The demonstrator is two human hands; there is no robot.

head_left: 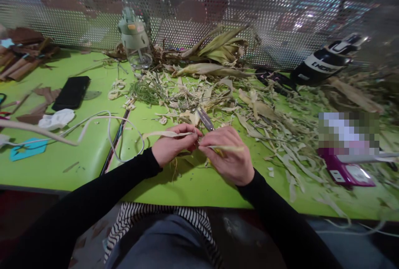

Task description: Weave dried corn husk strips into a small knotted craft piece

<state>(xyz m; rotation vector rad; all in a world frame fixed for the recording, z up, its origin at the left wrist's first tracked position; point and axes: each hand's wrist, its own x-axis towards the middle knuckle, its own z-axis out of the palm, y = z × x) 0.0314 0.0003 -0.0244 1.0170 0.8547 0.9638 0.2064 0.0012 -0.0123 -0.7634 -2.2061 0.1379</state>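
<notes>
Both my hands meet fingertip to fingertip above the green table (187, 186) near its front edge. My left hand (176, 142) pinches a pale dried leaf strip (160, 134), whose end sticks out to the left. In my right hand (229, 152) the fingers are closed round another pale strip (230, 148), and something yellow shows beneath them. Metal blades (205, 118) point up and away just beyond the right fingers; whether that hand holds the tool is hard to tell. Thin fibres hang below the left fingers. The small piece between the fingertips is mostly hidden.
Leaf scraps (199, 92) are strewn behind and right of my hands. A clear bottle (135, 42), dried husks (221, 49) and a black bottle (324, 63) stand or lie along the mesh wall. At left are a phone (71, 92) and white cable (109, 132); a magenta object (346, 171) lies right.
</notes>
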